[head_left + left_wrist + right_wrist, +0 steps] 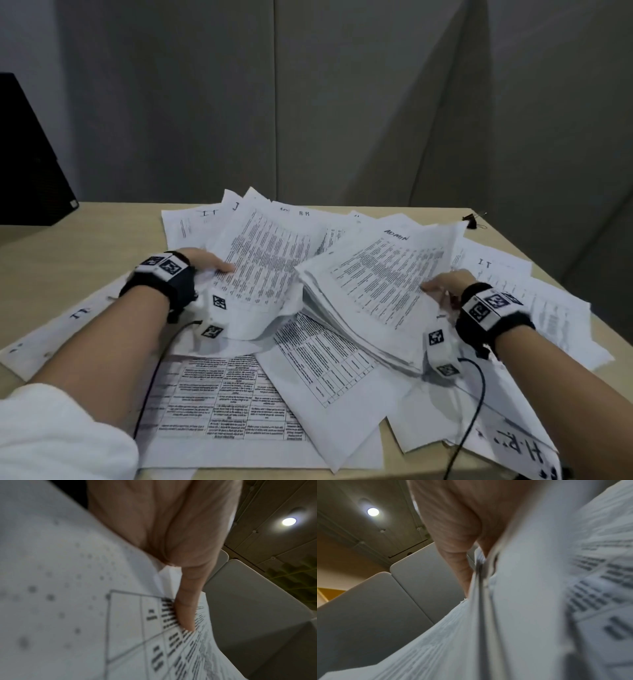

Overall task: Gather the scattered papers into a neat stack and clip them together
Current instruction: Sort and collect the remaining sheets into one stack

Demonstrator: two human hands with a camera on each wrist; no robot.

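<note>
At the far left of the light wooden table (102, 233) stands a dark box-like object (30, 161), cut off by the frame edge. Printed papers (239, 404) lie scattered over most of the tabletop, overlapping at all angles, with one long sheet marked "IT" (58, 325) stretched toward the near left corner. The left hand (202, 262) grips a small bundle of sheets (260, 253) at its left edge and holds it tilted above the pile; the left wrist view shows the thumb (186, 609) pressed flat on a printed table, while the fingers under the paper are hidden. A black wristband with white marker tags (164, 270) wraps that wrist, and a thin black cable (150, 373) runs back along the forearm. Just beside it, toward the right, the right hand (445, 284) clamps a thicker bundle headed "ADMIN" (380, 284) at its right edge, raised off the loose sheets; in the right wrist view the thumb (464, 573) lies on top of the blurred page edges. The two hands are apart, each holding its own bundle, and the bundles nearly meet in the middle. A black binder clip (471, 221) rests on the bare table near the far right corner, well apart from both hands. A sheet marked "H.R." (513, 445) lies at the near right edge. Grey partition panels (342, 102) rise behind the table.
</note>
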